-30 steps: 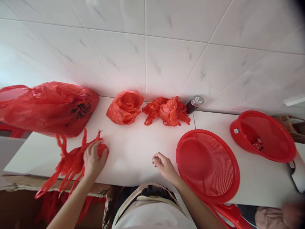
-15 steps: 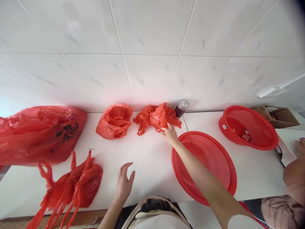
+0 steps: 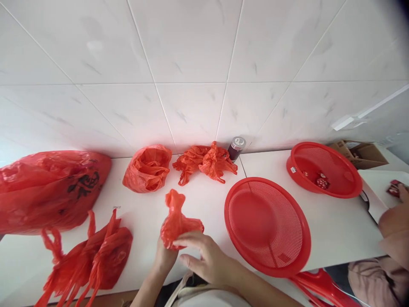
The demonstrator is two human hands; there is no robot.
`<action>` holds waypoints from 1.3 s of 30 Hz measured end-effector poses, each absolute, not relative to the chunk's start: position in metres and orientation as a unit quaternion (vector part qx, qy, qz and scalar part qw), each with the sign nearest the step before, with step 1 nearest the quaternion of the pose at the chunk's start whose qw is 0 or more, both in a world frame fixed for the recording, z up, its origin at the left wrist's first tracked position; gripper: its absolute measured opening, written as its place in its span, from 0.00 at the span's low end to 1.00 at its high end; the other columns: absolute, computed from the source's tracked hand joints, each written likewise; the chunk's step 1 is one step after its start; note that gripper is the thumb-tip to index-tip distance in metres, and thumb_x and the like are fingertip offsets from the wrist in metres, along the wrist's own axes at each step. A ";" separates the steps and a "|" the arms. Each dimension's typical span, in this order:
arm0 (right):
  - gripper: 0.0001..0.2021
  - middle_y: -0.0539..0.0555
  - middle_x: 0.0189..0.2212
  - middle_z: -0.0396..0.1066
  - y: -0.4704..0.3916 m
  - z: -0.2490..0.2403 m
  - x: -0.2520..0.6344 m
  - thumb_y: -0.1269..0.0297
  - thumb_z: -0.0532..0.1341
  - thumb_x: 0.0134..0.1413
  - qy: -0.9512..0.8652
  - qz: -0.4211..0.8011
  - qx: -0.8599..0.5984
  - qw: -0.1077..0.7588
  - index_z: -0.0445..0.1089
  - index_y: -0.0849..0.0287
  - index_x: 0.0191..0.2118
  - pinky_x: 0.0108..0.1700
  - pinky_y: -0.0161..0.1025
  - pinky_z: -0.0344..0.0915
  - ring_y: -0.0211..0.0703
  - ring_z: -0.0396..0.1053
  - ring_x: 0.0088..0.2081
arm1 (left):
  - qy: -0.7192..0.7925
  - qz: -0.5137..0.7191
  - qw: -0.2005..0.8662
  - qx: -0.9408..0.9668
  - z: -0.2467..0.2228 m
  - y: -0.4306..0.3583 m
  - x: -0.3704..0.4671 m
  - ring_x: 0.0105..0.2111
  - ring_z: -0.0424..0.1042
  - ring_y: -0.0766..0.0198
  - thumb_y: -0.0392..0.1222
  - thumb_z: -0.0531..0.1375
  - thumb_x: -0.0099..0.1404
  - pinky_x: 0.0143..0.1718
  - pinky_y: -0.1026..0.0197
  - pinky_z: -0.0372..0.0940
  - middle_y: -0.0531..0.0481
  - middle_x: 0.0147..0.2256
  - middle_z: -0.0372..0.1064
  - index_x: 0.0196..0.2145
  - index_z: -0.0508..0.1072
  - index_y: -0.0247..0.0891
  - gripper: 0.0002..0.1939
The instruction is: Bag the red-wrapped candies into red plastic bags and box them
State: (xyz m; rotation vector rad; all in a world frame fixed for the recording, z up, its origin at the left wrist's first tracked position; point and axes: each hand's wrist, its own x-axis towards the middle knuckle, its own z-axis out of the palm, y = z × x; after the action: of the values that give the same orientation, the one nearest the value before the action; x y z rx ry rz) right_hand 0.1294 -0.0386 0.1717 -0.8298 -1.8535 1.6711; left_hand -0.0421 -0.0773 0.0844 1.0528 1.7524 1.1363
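Observation:
A crumpled red plastic bag (image 3: 177,221) is between my two hands, above the front of the white table. My left hand (image 3: 166,255) holds it from below, its fingers largely hidden by the bag. My right hand (image 3: 204,258) touches the bag's lower right side, with thumb and fingers apart. Behind them, a pile of crumpled red bags (image 3: 207,162) lies near the wall, beside a dark jar with a silver lid (image 3: 237,148). An opened-out red bag (image 3: 148,168) sits left of the pile.
A large full red bag (image 3: 51,192) and tied red bags (image 3: 108,256) occupy the left. A red mesh basket (image 3: 266,226) stands right of my hands. Farther right are another red basket (image 3: 335,170) with small items, a cardboard box (image 3: 367,155) and a person's arm (image 3: 394,217).
My right hand has come back from the pile toward my left hand, and a red bag from the pile is now between them. The view has shifted slightly.

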 end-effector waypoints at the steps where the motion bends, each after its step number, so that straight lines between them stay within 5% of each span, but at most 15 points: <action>1: 0.17 0.52 0.52 0.71 -0.039 0.168 0.136 0.62 0.59 0.60 -0.665 0.615 -0.326 0.271 0.70 0.48 0.55 0.58 0.44 0.63 0.45 0.68 0.54 | 0.683 0.444 0.420 0.400 0.086 -0.075 -0.039 0.38 0.74 0.49 0.51 0.63 0.54 0.43 0.47 0.70 0.44 0.34 0.75 0.34 0.76 0.40 0.14; 6: 0.16 0.54 0.52 0.70 -0.015 0.157 0.176 0.60 0.57 0.61 -0.615 0.547 -0.465 0.327 0.70 0.50 0.53 0.55 0.44 0.64 0.44 0.68 0.52 | 0.627 0.478 0.539 0.297 0.102 -0.071 -0.028 0.40 0.75 0.52 0.55 0.53 0.64 0.42 0.47 0.70 0.42 0.40 0.76 0.43 0.74 0.37 0.21; 12: 0.22 0.52 0.51 0.69 -0.029 0.153 0.173 0.71 0.61 0.50 -0.657 0.560 -0.409 0.296 0.69 0.49 0.52 0.50 0.40 0.66 0.43 0.68 0.50 | 0.491 0.478 0.686 0.242 0.134 -0.078 -0.012 0.47 0.72 0.49 0.50 0.61 0.61 0.48 0.48 0.67 0.43 0.44 0.76 0.38 0.77 0.40 0.13; 15: 0.17 0.51 0.47 0.71 -0.036 0.147 0.172 0.74 0.59 0.48 -0.667 0.551 -0.408 0.292 0.72 0.53 0.44 0.46 0.38 0.66 0.43 0.70 0.46 | 0.462 0.504 0.707 0.182 0.136 -0.084 -0.011 0.45 0.73 0.50 0.47 0.63 0.61 0.49 0.48 0.66 0.44 0.42 0.77 0.37 0.78 0.37 0.12; 20: 0.07 0.48 0.29 0.70 -0.022 0.143 0.198 0.71 0.55 0.50 -0.569 0.539 -0.493 0.378 0.68 0.57 0.35 0.35 0.35 0.63 0.38 0.67 0.33 | 0.514 0.541 0.650 0.144 0.126 -0.092 -0.037 0.46 0.72 0.54 0.49 0.68 0.54 0.51 0.52 0.67 0.44 0.42 0.77 0.37 0.79 0.37 0.16; 24: 0.03 0.48 0.30 0.69 -0.017 0.150 0.204 0.68 0.56 0.52 -0.512 0.552 -0.496 0.433 0.66 0.56 0.33 0.34 0.33 0.63 0.37 0.66 0.32 | 0.583 0.491 0.626 0.165 0.117 -0.097 -0.052 0.37 0.73 0.59 0.50 0.71 0.49 0.49 0.53 0.67 0.44 0.35 0.76 0.33 0.79 0.33 0.19; 28: 0.06 0.49 0.32 0.70 -0.018 0.154 0.194 0.63 0.59 0.52 -0.416 0.567 -0.521 0.484 0.64 0.55 0.37 0.33 0.34 0.65 0.37 0.68 0.32 | 0.646 0.474 0.575 0.165 0.110 -0.099 -0.057 0.25 0.69 0.68 0.52 0.72 0.46 0.44 0.56 0.68 0.55 0.25 0.69 0.29 0.74 0.34 0.20; 34: 0.12 0.52 0.38 0.71 -0.028 0.152 0.177 0.61 0.61 0.54 -0.497 0.527 -0.509 0.466 0.63 0.54 0.44 0.37 0.36 0.69 0.40 0.71 0.37 | 0.686 0.497 0.413 0.333 0.135 -0.103 -0.039 0.43 0.70 0.62 0.49 0.68 0.54 0.50 0.57 0.63 0.52 0.41 0.68 0.45 0.67 0.43 0.23; 39: 0.12 0.52 0.42 0.74 -0.049 0.161 0.151 0.65 0.55 0.59 -0.600 0.534 -0.454 0.386 0.64 0.54 0.48 0.44 0.37 0.69 0.40 0.73 0.42 | 0.622 0.374 0.476 0.497 0.152 -0.100 -0.001 0.53 0.67 0.55 0.48 0.66 0.56 0.53 0.51 0.62 0.44 0.55 0.65 0.54 0.64 0.45 0.29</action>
State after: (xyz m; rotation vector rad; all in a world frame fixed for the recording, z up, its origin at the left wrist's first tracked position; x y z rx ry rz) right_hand 0.1511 -0.0492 0.1607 -1.1557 -1.5280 1.3595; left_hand -0.0009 -0.1003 0.1523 1.2139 1.5201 0.9150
